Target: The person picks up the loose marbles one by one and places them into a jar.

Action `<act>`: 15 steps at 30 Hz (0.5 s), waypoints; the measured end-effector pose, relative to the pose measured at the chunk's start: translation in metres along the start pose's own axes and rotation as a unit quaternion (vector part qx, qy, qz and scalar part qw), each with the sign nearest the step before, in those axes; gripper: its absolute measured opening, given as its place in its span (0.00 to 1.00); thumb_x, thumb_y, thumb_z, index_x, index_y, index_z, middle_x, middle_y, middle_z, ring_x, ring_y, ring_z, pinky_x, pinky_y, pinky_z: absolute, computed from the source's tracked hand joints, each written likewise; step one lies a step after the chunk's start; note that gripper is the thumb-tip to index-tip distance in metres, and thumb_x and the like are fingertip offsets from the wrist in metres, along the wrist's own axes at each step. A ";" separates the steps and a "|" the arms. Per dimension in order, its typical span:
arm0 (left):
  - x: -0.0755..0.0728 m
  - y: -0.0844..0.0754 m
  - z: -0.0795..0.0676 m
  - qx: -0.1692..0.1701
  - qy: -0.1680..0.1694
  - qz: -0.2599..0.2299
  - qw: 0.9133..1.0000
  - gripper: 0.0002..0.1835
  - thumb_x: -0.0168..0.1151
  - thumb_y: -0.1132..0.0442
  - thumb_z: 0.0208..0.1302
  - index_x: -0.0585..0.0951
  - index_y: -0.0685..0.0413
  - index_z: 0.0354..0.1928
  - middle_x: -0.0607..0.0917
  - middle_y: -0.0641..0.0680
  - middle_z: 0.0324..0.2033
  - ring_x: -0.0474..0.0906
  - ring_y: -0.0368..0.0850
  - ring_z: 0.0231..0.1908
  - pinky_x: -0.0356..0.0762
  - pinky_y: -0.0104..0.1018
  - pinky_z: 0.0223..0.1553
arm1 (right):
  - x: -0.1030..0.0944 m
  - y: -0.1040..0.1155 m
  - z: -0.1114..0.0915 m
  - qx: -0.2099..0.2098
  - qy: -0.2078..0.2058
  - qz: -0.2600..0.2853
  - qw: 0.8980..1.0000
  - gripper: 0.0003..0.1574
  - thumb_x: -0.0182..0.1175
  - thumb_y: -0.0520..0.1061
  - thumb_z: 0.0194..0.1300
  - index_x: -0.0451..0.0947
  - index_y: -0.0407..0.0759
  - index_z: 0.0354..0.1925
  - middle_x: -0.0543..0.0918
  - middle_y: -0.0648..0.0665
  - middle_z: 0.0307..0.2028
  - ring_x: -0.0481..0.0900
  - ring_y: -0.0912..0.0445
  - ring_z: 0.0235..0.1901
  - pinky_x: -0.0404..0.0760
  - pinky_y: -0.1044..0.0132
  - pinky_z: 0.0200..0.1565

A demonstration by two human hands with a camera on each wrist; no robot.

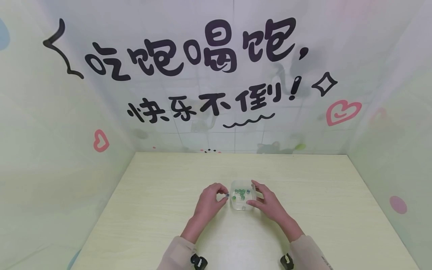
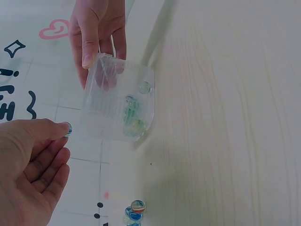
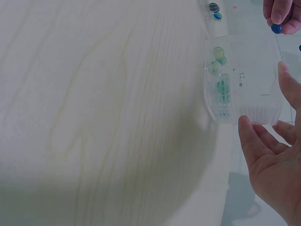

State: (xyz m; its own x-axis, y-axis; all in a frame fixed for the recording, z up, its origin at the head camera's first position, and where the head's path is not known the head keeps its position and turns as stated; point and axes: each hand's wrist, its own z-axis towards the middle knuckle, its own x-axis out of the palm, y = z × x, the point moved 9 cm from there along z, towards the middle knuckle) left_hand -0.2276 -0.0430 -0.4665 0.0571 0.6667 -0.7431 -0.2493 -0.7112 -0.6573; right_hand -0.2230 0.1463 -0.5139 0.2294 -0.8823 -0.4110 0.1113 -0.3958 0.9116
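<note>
My left hand (image 1: 209,202) pinches a small blue glass marble (image 3: 276,28) between thumb and fingertips, beside the left wall of a clear plastic container (image 1: 237,205). My right hand (image 1: 270,204) grips that container from the right, its thumb near the front corner and its fingers toward the back. Inside lie several green and clear marbles (image 2: 130,110), grouped on the container's floor. The container stands upright, close to the table surface. In the left wrist view, the pinched marble sticks out past the thumb tip, level with the upper part of the container.
A few blue and multicoloured marbles (image 2: 135,214) lie together on the pale wooden table (image 1: 162,176), off the container's left side. A wall sheet (image 1: 168,142) with large dark lettering rises behind the table's far edge, with more sheeting on both sides.
</note>
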 end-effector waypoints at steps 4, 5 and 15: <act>0.002 -0.003 0.000 0.001 0.001 -0.002 1.000 0.07 0.70 0.65 0.60 0.82 0.49 0.38 0.85 0.49 0.38 0.82 0.50 0.44 0.83 0.41 0.47 | 0.000 -0.001 0.001 0.005 -0.004 -0.007 1.000 0.50 0.68 0.45 0.63 0.55 0.34 0.74 0.65 0.30 0.70 0.67 0.35 0.69 0.77 0.50 0.64; 0.003 -0.004 0.001 0.003 0.002 -0.001 1.000 0.07 0.70 0.65 0.60 0.82 0.49 0.38 0.85 0.49 0.38 0.82 0.50 0.44 0.83 0.41 0.47 | 0.000 -0.002 0.001 0.007 -0.005 -0.007 1.000 0.50 0.68 0.44 0.63 0.55 0.34 0.74 0.65 0.30 0.70 0.66 0.36 0.69 0.76 0.50 0.64; 0.009 -0.013 0.001 0.018 0.011 0.001 1.000 0.08 0.71 0.66 0.58 0.83 0.49 0.39 0.86 0.49 0.39 0.82 0.50 0.44 0.83 0.40 0.47 | 0.000 -0.002 0.001 0.006 -0.004 -0.009 1.000 0.51 0.69 0.46 0.63 0.55 0.34 0.75 0.65 0.30 0.71 0.66 0.35 0.69 0.77 0.49 0.64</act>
State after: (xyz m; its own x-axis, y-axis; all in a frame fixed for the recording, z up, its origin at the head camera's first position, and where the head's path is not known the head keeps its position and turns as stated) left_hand -0.2247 -0.0280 -0.4648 0.0776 0.6594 -0.7477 -0.2832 -0.7045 -0.6507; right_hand -0.2243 0.1466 -0.5155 0.2197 -0.8774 -0.4265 0.1034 -0.4138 0.9045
